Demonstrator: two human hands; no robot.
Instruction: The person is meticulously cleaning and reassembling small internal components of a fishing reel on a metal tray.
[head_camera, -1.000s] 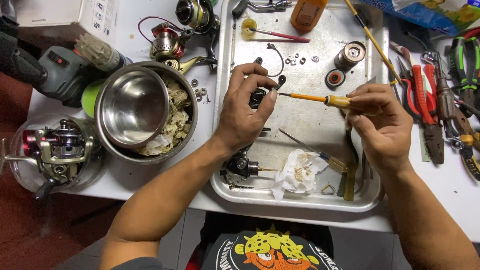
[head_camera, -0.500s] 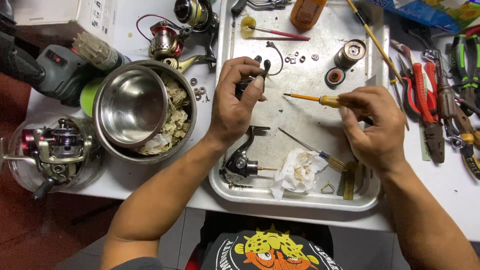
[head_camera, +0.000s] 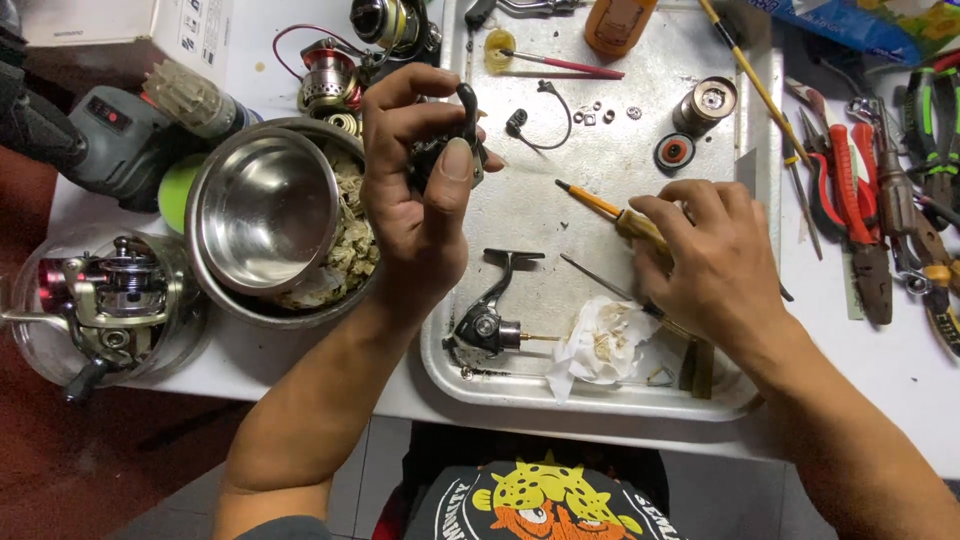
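Left hand (head_camera: 420, 190) grips dark reel part (head_camera: 462, 130), raised, long axis toward 12 o'clock. Right hand (head_camera: 705, 265) holds yellow-handled screwdriver (head_camera: 610, 212), tip pointing 10 o'clock, low over metal tray (head_camera: 520, 385).

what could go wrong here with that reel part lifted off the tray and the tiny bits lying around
The left hand holds the black reel part by the fingertips over the tray edge; a slip could drop it. The loose washers could scatter if bumped. The screwdriver in the right hand might poke something.
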